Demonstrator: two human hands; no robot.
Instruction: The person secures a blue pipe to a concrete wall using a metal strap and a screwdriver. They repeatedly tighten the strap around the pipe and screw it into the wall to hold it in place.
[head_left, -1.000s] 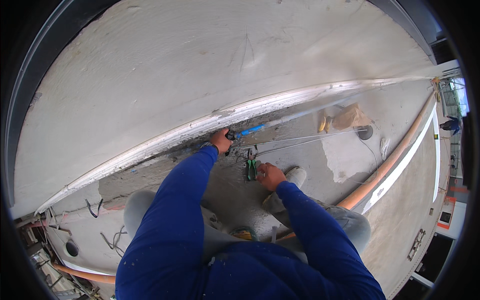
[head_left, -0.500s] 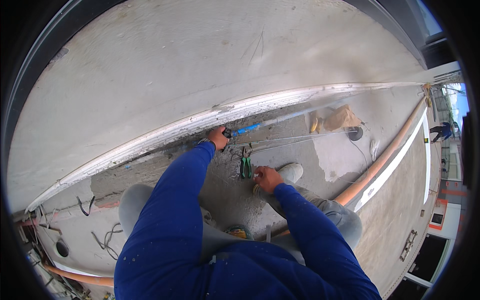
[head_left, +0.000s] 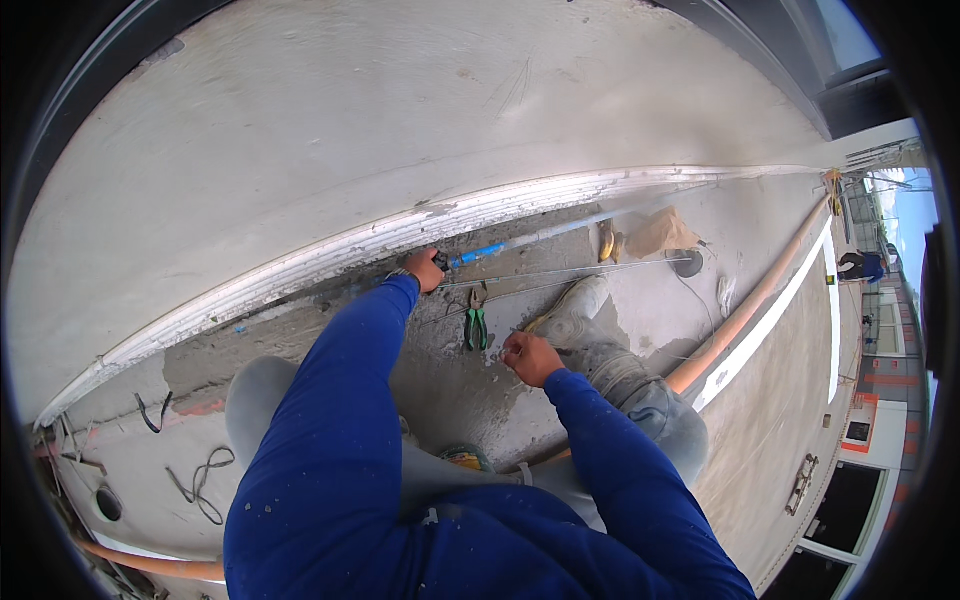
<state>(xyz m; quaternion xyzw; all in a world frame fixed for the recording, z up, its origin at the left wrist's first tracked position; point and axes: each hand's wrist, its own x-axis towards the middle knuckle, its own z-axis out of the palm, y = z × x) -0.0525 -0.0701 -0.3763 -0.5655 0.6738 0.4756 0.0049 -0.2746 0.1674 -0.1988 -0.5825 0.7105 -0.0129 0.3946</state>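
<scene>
My left hand is closed around a black fitting at the near end of a blue pipe. The pipe runs low along the foot of the wall, away to the right. My right hand hovers over the floor by my shoe, fingers pinched together; whatever they may hold is too small to make out. Between the hands, green-handled pliers lie on the damp concrete, jaws pointing at the wall. Thin metal rods stretch across the floor just beyond the pliers.
A pale wall with a ribbed white strip rises ahead. On the right are a brown paper bag, yellow-tipped gloves or similar, a dark round disc and a long orange pipe. A dark cord lies left.
My shoe on the right has slid forward toward the rods. The view has shifted slightly; my left hand stays on the fitting, and my right hand stays pinched near the pliers.
</scene>
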